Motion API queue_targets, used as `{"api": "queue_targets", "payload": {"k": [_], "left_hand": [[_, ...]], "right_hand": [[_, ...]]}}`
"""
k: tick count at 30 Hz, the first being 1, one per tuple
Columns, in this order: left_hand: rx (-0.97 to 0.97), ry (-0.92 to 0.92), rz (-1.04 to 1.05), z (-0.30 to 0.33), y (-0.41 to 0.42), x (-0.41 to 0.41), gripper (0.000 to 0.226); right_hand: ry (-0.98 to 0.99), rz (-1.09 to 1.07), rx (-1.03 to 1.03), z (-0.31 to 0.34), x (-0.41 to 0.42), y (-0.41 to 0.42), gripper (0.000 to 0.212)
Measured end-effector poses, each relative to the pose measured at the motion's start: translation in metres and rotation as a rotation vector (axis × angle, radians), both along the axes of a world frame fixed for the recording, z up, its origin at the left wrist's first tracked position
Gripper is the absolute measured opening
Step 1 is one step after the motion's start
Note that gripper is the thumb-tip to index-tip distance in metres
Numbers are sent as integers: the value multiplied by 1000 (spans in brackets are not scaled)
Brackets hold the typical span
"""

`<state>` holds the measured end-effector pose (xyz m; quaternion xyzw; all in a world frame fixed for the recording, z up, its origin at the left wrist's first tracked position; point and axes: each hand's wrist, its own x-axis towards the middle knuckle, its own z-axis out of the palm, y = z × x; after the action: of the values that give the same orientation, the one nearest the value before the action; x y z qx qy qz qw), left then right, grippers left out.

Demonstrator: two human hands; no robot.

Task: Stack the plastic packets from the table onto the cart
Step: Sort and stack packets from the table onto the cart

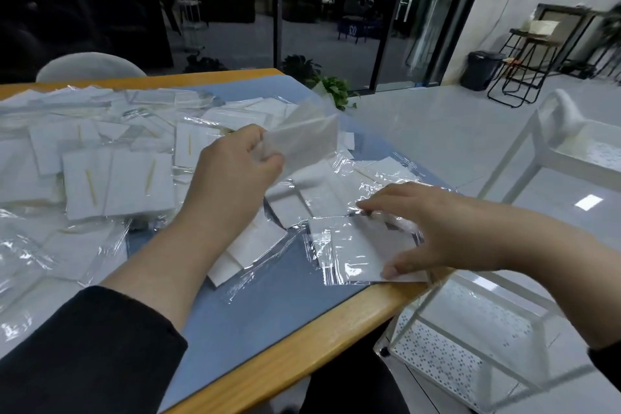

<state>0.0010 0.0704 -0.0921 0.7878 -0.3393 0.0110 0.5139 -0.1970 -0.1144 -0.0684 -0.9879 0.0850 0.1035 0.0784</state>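
Several clear plastic packets with white inserts lie scattered over the blue-topped table. My left hand holds a small bundle of packets raised above the pile, fingers curled round its lower end. My right hand reaches over a packet lying at the table's right edge; the fingers spread across its top and the thumb sits at its near corner. The white cart stands right of the table, with perforated shelves.
The table's wooden rim runs along the near and right sides. A grey chair back shows behind the table. A potted plant, a black bin and dark stools stand on the glossy floor beyond.
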Motion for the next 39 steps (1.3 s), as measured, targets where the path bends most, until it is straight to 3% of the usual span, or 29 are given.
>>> {"api": "queue_targets", "payload": {"k": [4,7,13,16,20,29,39], "left_hand": [[-1,-10,-16,-2,0,-2,2],[2,-26,-11,-2,1,-1,19],[0,-39,-16,-1,2,2,24],[-11,-27,-15,-1,2,4,11],[-52,23,-4,3,2,5,31],[-44,17,-39,5,4,4,35],[-24,18,-44,5,5,-2,37]], "right_hand": [[26,39,-21,2,7,2,87],[73,13,7,6,17,2,80],[104,-48,27,12,35,6,49],[67,-60,30,11,36,6,33],[-41,-87,140,16,31,6,8],[112,53,72,13,30,14,49],[276,19,-25,27,35,30,42]]}}
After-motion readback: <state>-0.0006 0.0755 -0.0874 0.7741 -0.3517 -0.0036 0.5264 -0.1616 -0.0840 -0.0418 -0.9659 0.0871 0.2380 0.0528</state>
